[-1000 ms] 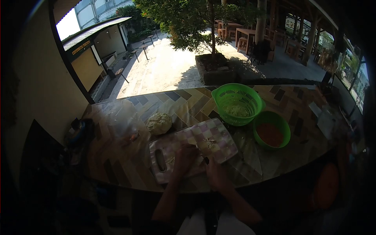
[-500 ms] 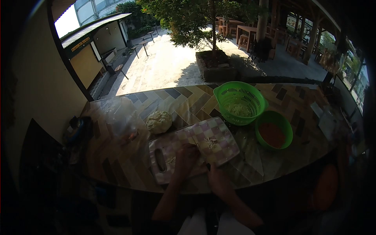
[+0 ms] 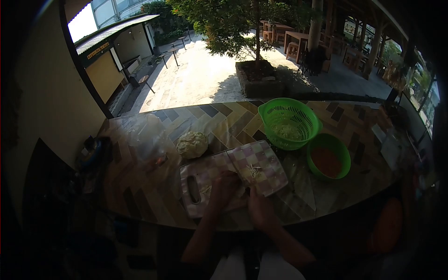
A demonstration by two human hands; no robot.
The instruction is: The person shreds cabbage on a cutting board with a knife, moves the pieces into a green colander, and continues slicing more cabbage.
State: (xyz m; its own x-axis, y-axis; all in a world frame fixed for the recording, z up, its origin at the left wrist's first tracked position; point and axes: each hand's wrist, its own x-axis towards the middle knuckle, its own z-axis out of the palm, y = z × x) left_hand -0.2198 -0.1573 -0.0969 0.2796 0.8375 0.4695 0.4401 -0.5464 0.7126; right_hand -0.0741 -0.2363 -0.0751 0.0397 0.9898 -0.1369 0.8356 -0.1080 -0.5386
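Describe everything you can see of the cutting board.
The cutting board is a flat rectangle with a pale pink and cream checkered pattern, probably plastic, and a dark slot handle at its left end. It lies slightly askew on the tiled counter, near its front edge. Pale shredded bits sit near its middle. The left hand rests on it; the right hand is at its near edge, apparently holding something dark that is too dim to make out. A cabbage piece sits just behind it.

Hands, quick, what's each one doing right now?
Left hand: pressed on the cutting board; grip cannot be told.
Right hand: at the board's near edge; grip cannot be told.
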